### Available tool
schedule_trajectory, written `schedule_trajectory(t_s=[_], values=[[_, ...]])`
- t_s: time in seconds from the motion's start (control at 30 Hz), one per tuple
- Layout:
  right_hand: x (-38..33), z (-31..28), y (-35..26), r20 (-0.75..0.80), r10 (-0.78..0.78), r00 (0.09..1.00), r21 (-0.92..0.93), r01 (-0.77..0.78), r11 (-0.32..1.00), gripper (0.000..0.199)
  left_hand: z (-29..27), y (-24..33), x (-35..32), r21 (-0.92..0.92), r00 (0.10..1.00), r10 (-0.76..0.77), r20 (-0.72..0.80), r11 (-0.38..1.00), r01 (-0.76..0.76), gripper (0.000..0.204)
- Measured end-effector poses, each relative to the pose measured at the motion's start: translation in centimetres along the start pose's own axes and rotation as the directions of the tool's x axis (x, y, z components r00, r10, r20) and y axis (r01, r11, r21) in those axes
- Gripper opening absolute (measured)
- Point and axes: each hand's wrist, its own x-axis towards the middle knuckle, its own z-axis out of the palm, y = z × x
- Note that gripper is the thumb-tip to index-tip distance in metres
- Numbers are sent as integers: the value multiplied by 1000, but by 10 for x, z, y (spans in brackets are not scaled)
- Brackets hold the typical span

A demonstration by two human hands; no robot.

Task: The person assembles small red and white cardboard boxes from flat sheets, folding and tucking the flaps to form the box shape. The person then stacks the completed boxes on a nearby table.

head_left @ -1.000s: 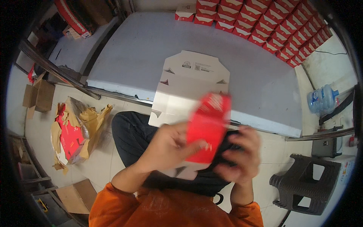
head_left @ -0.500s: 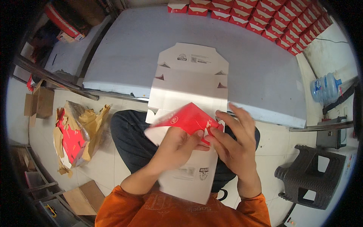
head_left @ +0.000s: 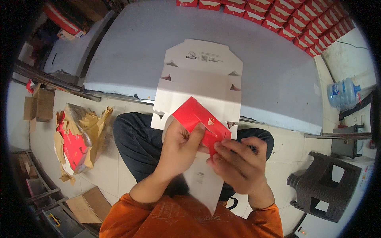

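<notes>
A red and white cardboard box blank (head_left: 203, 119), partly folded, is held between my hands above my lap. My left hand (head_left: 178, 142) grips its left side, with the thumb pressed on the red face. At the right edge, the thumb and fingers of my right hand (head_left: 240, 162) pinch a red flap. A long white panel of the blank hangs down toward my orange shirt. Just beyond my hands lie flat white box blanks (head_left: 202, 81) with cut notches, overhanging the table's near edge. My fingers hide part of the folded corner.
Rows of folded red and white boxes (head_left: 274, 16) fill the far right of the grey table (head_left: 131, 51). Torn brown wrapping (head_left: 95, 123) with red blanks lies on the floor at left, near cartons (head_left: 41, 103). Stacked dark stools (head_left: 325, 184) and a water bottle (head_left: 343, 93) stand at right.
The box blank has turned in my hands, with more red facing up. My right hand has moved down, and its fingers have drawn closer together at the flap.
</notes>
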Motion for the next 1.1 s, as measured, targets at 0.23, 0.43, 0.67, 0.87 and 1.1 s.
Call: schedule_trajectory(t_s=[0.23,0.43,0.67,0.87,1.1], values=[[15,-1,9,4,260,965,191,-256,948,24,3,16,-12,137,975,53,214,987,-84,17],[-3,29,54,-3,582,813,777,-365,513,52,1,-5,36,-117,964,1,266,993,31,21],[7,1,70,113,267,957,183,-284,941,48,6,-19,39,465,981,117,152,868,-176,19],[15,-13,60,209,142,968,210,-186,960,56,5,0,42,633,951,-178,253,774,-23,24],[26,-12,48,454,72,888,211,-185,960,87,-45,-16,43,352,456,-135,880,830,-432,39]])
